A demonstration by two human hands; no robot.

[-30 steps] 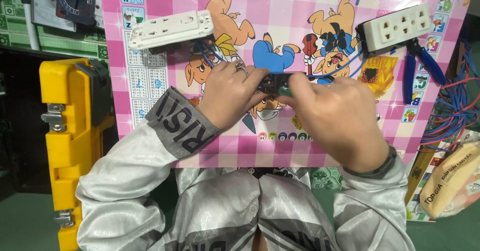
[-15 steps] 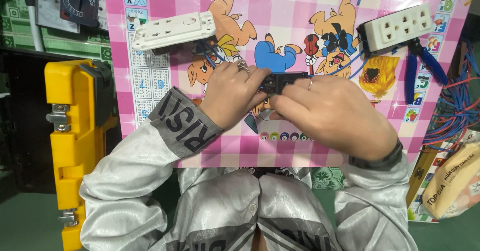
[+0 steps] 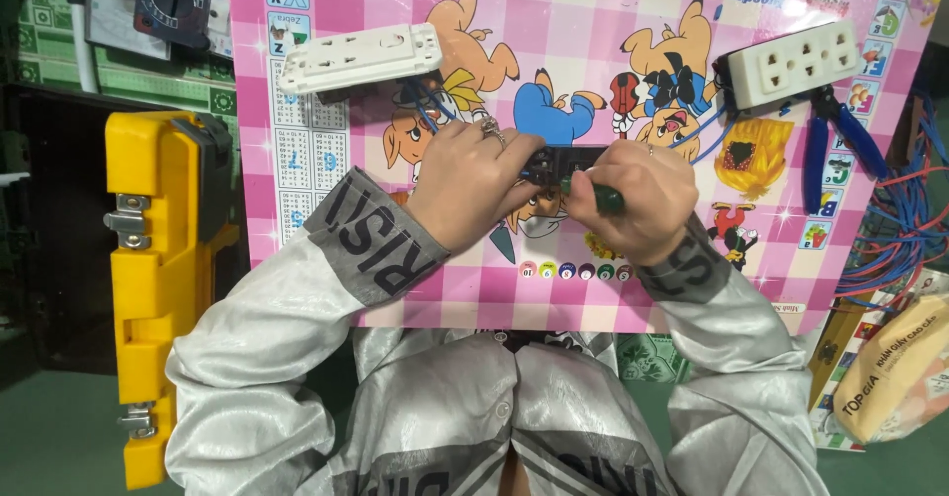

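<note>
Hands at mid-frame, close together over a pink checkered cartoon board (image 3: pixel 593 289). Left hand (image 3: pixel 465 182) curled around the left end of a small black socket module (image 3: pixel 565 163), fingers wrapped narrow and holding it just above the board's centre. Right hand (image 3: pixel 633 200) closed on a dark green screwdriver handle (image 3: pixel 598 198), tip aimed left into the module (exact contact point hidden by the fingers).

Compared with a second ago: right hand now slid off the top of the module and lower-right of it, leaving the black body and the green handle exposed where knuckles covered them earlier. Left hand hardly moved, same clamp on the same end. Judging from that, a shift from two-handed holding to one hand steadying and one hand driving the tool, so the work on the module looks under way rather than finished.

Around them: white socket strip (image 3: pixel 361 58) at upper left of the board, second white socket strip (image 3: pixel 791 61) at upper right, blue-handled pliers (image 3: pixel 835 140) just beneath it, blue wires (image 3: pixel 905 229) bunched at the right edge, yellow toolbox (image 3: pixel 158 289) at far left, well apart from both hands.
</note>
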